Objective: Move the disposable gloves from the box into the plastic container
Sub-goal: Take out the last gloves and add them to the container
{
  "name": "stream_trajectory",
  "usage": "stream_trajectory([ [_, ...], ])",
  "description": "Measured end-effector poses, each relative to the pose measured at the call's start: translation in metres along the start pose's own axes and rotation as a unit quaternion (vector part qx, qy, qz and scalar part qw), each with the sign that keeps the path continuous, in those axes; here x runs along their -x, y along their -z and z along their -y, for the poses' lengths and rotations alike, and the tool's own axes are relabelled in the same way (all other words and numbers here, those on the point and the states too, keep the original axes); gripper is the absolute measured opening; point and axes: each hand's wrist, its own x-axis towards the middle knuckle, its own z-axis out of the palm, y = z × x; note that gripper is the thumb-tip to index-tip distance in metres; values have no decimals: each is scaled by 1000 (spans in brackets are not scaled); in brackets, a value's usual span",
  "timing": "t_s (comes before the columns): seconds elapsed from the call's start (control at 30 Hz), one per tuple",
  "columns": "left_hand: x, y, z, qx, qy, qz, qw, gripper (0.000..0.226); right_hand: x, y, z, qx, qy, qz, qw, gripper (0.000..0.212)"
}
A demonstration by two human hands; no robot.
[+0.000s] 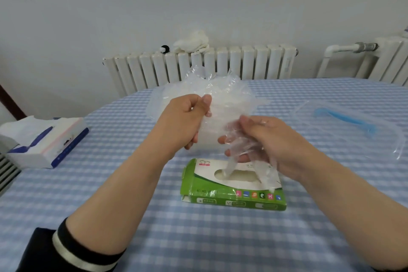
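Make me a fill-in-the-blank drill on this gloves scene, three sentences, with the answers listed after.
1. The gloves box lying on the checked tablecloth is mostly ____ in colour.
2. The left hand and the right hand both hold a bunch of clear plastic ____ above the box.
3. At the far right of the table, the clear lid has a ____ coloured strip.

Answers: green; gloves; blue

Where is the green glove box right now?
In the head view, the green glove box lies flat on the checked tablecloth, centre, directly below the hands and right of the tissue pack.
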Motion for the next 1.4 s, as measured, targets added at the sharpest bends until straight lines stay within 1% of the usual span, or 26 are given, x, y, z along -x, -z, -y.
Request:
stream_trajectory([
  [0.03, -1, 2, 0, -8, -3, 2, 1000, 41, 0, 2, 3, -28, -12, 5, 1000, 31],
  [0.1, -1, 5, 1, -28, -11, 3, 1000, 41, -1, 6, 6, -58, -28, 0, 998, 31],
  [0.2, -3, 10, 3, -60, -28, -10, 998, 44, -3, 11, 6, -79, -35, -27, 996, 22],
  [0.27, -4, 12, 4, -77, -36, -31, 996, 49, -7, 16, 3, -101, -28, -45, 994, 15],
  [0.37, -7, 15, 7, -87, -54, -82, 991, 54, -12, 17, 1, -94, -4, -83, 992, 7],
  [0.4, -8, 15, 8, -87, -62, -100, 989, 53, -12, 17, 1, -115, 5, -97, 989, 8],
  [0.47, -13, 17, 11, -82, -75, -130, 985, 52, -14, 17, 0, -197, 15, -112, 974, 15],
  [0.53, -21, 22, 14, -77, -75, -151, 983, 51, -16, 18, 3, -286, 19, -122, 950, 14],
  [0.6, -34, 26, 15, -67, -74, -160, 982, 50, -18, 17, 8, -351, 25, -118, 929, 13],
  [0.67, -49, 29, 14, -65, -70, -162, 982, 49, -25, 13, 17, -390, 32, -112, 913, 16],
  [0.73, -65, 31, 11, -86, -59, -151, 983, 47, -36, 9, 29, -383, 41, -113, 916, 21],
  [0.8, -82, 34, 13, -117, -53, -142, 981, 45, -52, 8, 40, -333, 46, -129, 933, 26],
  [0.87, -96, 38, 19, -169, -39, -132, 976, 41, -69, 14, 48, -295, 30, -156, 942, 18],
  [0.93, -104, 43, 25, -238, -14, -87, 967, 36, -81, 20, 54, -266, 4, -191, 945, 8],
  [0.97, -106, 46, 26, -259, -6, -61, 964, 32, -85, 21, 57, -220, 4, -214, 952, 5],
  [1.0, -107, 49, 28, -265, -3, -46, 963, 27, -89, 22, 58, -139, 17, -241, 961, 8],
  [1.03, -107, 52, 28, -260, -4, -45, 965, 22, -92, 22, 60, -43, 45, -264, 963, 17],
  [1.1, -105, 56, 27, -256, -8, -54, 965, 15, -93, 20, 66, 121, 132, -292, 939, 33],
  [1.13, -104, 57, 27, -262, -6, -55, 964, 12, -92, 19, 69, 194, 167, -289, 923, 36],
  [1.17, -102, 58, 28, -273, -1, -55, 960, 9, -92, 17, 71, 269, 189, -269, 905, 37],
  [1.2, -100, 59, 29, -290, 5, -56, 956, 7, -91, 16, 72, 346, 191, -234, 888, 38],
  [1.27, -96, 61, 31, -334, 8, -72, 940, 3, -91, 13, 69, 472, 147, -148, 857, 43],
  [1.3, -93, 62, 31, -360, -1, -90, 929, 3, -92, 12, 66, 511, 112, -113, 845, 47],
  [1.37, -86, 64, 29, -386, -37, -125, 913, 10, -92, 9, 62, 556, 55, -69, 826, 52],
  [1.4, -84, 64, 25, -375, -56, -129, 916, 15, -93, 7, 60, 571, 38, -54, 818, 53],
])
